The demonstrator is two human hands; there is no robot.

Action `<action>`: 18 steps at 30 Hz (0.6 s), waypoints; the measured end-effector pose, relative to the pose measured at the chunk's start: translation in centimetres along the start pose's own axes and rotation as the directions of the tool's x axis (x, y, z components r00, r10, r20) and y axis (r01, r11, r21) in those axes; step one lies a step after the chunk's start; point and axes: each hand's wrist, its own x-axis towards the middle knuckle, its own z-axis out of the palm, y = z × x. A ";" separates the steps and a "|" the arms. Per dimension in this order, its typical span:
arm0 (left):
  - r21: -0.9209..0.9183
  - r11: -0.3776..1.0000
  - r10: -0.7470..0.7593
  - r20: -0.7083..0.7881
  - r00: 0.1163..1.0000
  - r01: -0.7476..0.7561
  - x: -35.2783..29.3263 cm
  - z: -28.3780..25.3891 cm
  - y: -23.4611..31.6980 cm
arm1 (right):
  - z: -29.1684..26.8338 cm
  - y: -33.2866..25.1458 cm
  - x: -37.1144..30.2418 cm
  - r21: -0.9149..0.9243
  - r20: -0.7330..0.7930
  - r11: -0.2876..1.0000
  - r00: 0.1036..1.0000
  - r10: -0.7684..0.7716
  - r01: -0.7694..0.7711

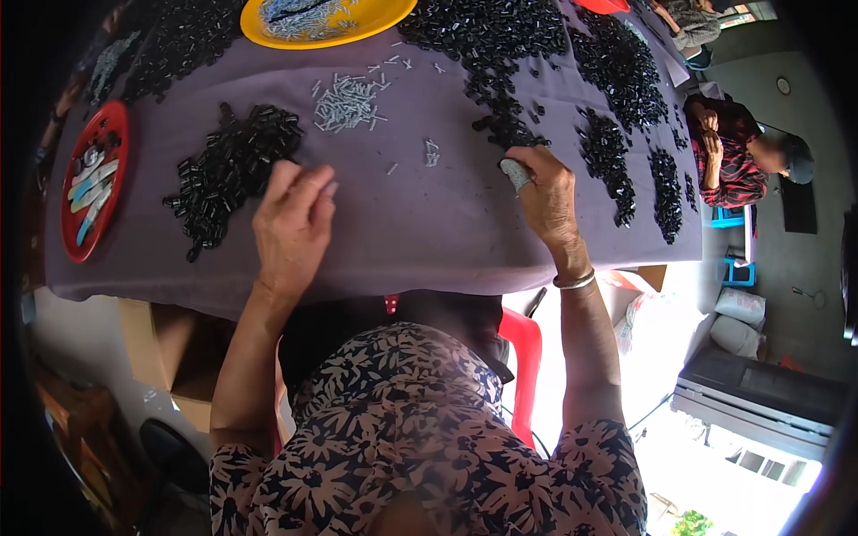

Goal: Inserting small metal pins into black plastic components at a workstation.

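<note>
My left hand (293, 225) is raised over the purple cloth, its fingers curled together beside a heap of small black tubular pieces (234, 170). What those fingers hold, if anything, is hidden. At the lower tip of a long trail of loose black pieces (500, 112), my right hand (547, 192) is closed with fingertips bent down. Grey wrapping (516, 174) covers one of its fingers, and whatever it pinches is too small to make out. Between and beyond the hands lie a pile of thin silvery pins (347, 104) and a few stray pins (432, 153).
A yellow dish (384, 29) of silvery pins stands at the far side. On the left is a red tray (114, 179) with assorted small items. More black heaps (617, 161) spread to the right. Another person (737, 152) works beyond the right edge. A red chair (525, 348) is behind me.
</note>
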 end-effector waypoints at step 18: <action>-0.266 0.963 0.031 0.233 0.972 0.033 -1.0 1.4 1.2 | 0.6 0.2 1.5 0.020 0.145 0.996 0.986 0.080 -0.084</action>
